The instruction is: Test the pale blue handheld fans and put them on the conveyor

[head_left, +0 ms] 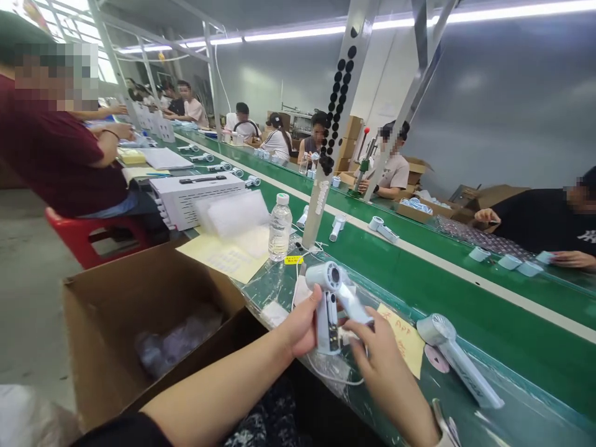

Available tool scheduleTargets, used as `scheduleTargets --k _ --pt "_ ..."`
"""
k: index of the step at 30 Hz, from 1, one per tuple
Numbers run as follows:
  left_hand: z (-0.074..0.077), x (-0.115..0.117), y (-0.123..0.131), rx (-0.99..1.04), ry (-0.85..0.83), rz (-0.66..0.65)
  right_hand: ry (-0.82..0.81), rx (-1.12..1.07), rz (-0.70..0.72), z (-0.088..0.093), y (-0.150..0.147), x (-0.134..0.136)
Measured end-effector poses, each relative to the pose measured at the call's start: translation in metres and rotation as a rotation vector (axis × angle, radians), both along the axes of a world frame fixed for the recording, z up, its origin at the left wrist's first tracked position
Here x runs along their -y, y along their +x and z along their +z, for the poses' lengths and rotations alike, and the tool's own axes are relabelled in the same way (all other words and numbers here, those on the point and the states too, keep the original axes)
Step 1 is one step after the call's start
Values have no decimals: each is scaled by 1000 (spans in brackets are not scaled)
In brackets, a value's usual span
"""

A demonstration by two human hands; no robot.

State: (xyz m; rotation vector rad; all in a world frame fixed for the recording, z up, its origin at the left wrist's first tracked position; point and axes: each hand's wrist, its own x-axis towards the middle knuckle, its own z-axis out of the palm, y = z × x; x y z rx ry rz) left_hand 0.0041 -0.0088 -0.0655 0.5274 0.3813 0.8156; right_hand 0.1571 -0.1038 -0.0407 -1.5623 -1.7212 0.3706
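Observation:
My left hand [302, 323] is closed around a light-blue handheld fan [328, 332], its round head up and its handle down. The handle's side is open, with dark and metallic inner parts showing. Just right of it is my right hand [379, 351], its fingers bent and apart, close to the open handle. Behind the fingertips slants another light-blue part [354, 301], partly hidden; whether I touch it I cannot tell. A white cable [338, 379] loops below the fan. To the right lies a fan in clear plastic [459, 360] on the bench.
A water bottle [280, 228] stands beside a metal post [321, 205]. Several fans lie along the green conveyor belt [433, 267]. At my left are an open cardboard box [102, 347] holding plastic bags and a white case [200, 195]. Co-workers sit along both sides of the line.

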Motion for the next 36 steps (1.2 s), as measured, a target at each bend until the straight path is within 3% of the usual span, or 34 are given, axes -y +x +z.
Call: scheduleTargets --k 2,6,9,11,14,17,19,25,31,33,36 --pt "-5 2 -3 20 -14 -18 -66 30 25 -2 -8 14" --pt "-5 2 -21 47 1 12 -247 14 -318 -9 -2 0" --pt "7 6 -38 81 110 10 -250 29 -391 -17 -1 -16" --pt "17 11 -49 95 183 -13 -257 -12 -321 -19 -12 -16" --pt "31 17 -63 110 253 -6 -299 -136 -107 -15 -39 2" --pt "39 22 -70 122 312 58 -387 -483 179 -9 -68 27" --pt "43 24 -70 124 336 92 -431 -705 260 -5 -83 39" --pt "50 33 -60 159 374 109 -287 -747 123 1 -107 46" --pt "52 37 -52 116 413 192 -232 -1046 89 -8 -124 52" --pt "52 38 -52 116 381 198 -218 -988 115 -7 -124 54" --pt "54 39 -55 155 286 191 -176 -728 189 0 -117 55"
